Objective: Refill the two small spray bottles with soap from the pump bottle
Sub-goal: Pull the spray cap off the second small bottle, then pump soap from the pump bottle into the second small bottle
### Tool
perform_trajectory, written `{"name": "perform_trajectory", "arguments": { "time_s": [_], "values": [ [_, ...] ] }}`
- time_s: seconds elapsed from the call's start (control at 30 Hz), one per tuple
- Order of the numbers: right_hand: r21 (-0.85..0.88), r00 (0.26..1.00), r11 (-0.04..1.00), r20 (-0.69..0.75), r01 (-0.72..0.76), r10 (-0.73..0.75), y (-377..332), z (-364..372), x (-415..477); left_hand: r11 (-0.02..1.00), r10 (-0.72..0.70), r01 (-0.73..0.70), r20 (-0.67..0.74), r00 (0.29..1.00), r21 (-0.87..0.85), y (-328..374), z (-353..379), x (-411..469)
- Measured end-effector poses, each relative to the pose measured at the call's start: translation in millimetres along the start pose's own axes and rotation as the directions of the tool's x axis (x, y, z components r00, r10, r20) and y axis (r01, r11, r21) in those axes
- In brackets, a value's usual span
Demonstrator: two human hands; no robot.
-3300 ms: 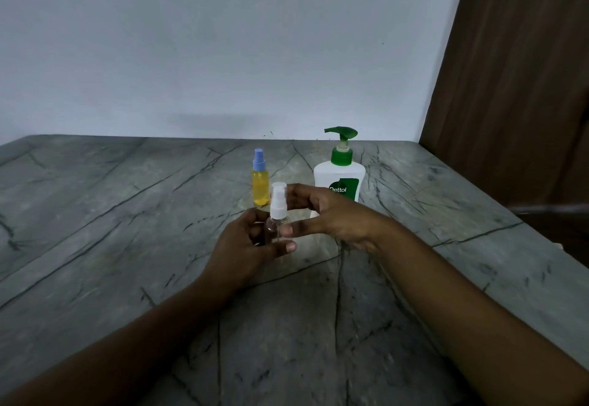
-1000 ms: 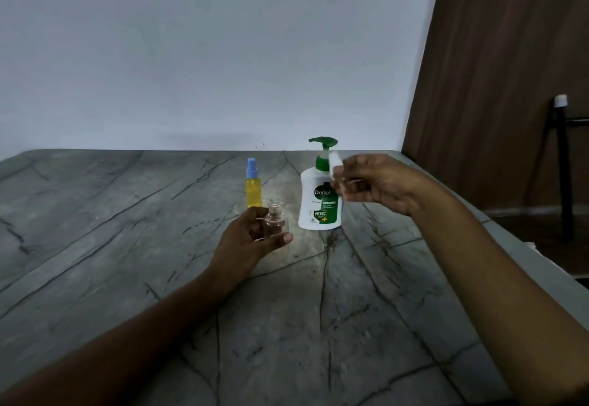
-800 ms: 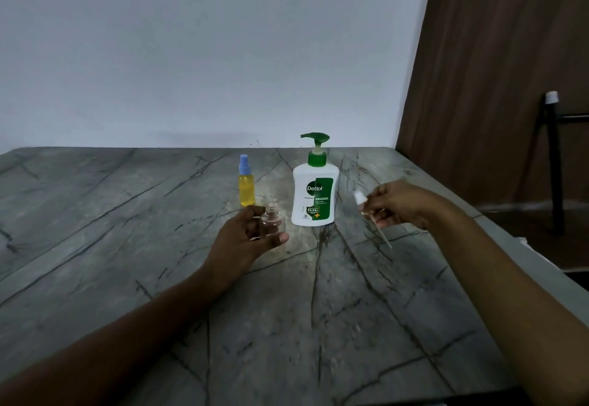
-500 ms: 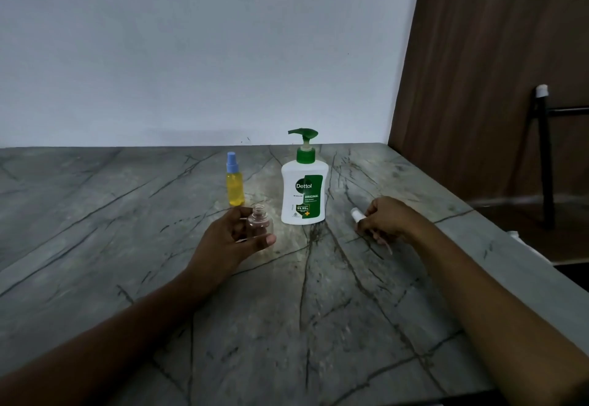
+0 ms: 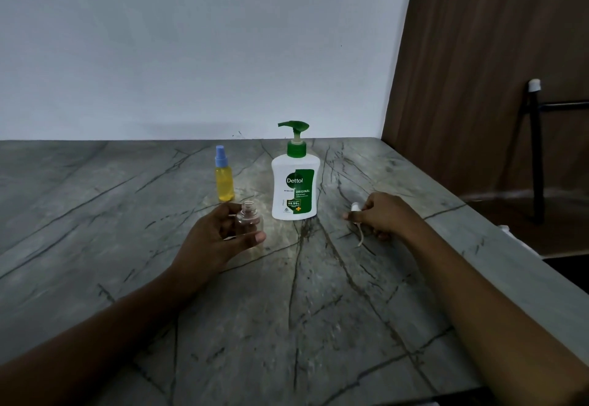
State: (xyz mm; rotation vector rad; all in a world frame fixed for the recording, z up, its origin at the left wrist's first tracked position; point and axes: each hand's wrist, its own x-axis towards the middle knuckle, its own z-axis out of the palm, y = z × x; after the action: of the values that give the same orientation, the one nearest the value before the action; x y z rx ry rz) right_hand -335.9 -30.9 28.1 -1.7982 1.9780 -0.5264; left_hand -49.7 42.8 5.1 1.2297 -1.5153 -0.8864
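Observation:
A clear small spray bottle point(image 5: 249, 221) with its neck uncovered stands upright on the marble table point(image 5: 287, 310), and my left hand point(image 5: 216, 239) grips it between thumb and fingers. Behind it stands a yellow spray bottle point(image 5: 224, 179) with a blue cap on. The white Dettol pump bottle point(image 5: 294, 182) with a green pump stands just right of the clear bottle. My right hand point(image 5: 382, 217) rests on the table right of the pump bottle, holding the white spray cap point(image 5: 354, 208) with its thin dip tube trailing onto the table.
The table's right edge runs diagonally past my right forearm, with a brown wood panel point(image 5: 478, 70) beyond it. A black stand with a white tip point(image 5: 535, 125) is at the far right. A plain wall lies behind the table.
My right hand lifted the white spray cap off the clear bottle, carried it right past the pump bottle and lowered it to the table. My left hand kept its grip on the bottle.

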Motion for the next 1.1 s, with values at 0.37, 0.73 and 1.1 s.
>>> {"name": "perform_trajectory", "arguments": {
  "time_s": [0.37,0.73,1.1],
  "values": [
    [0.042,0.996,0.999,-0.092,-0.011,0.015,3.5,-5.6,-1.6,1.0,0.001,0.0,-0.011,1.0,0.023,3.5,0.4,-3.0],
    [0.282,0.996,0.959,-0.059,-0.042,0.061,14.2,-3.9,4.4,1.0,-0.024,0.024,-0.021,0.999,0.007,8.4,-0.1,-4.5],
    [0.453,0.977,0.891,-0.199,0.017,0.083,20.9,-7.9,18.7,0.999,-0.055,0.055,0.013,0.998,-0.001,8.3,-0.8,-4.1]
  ]
}}
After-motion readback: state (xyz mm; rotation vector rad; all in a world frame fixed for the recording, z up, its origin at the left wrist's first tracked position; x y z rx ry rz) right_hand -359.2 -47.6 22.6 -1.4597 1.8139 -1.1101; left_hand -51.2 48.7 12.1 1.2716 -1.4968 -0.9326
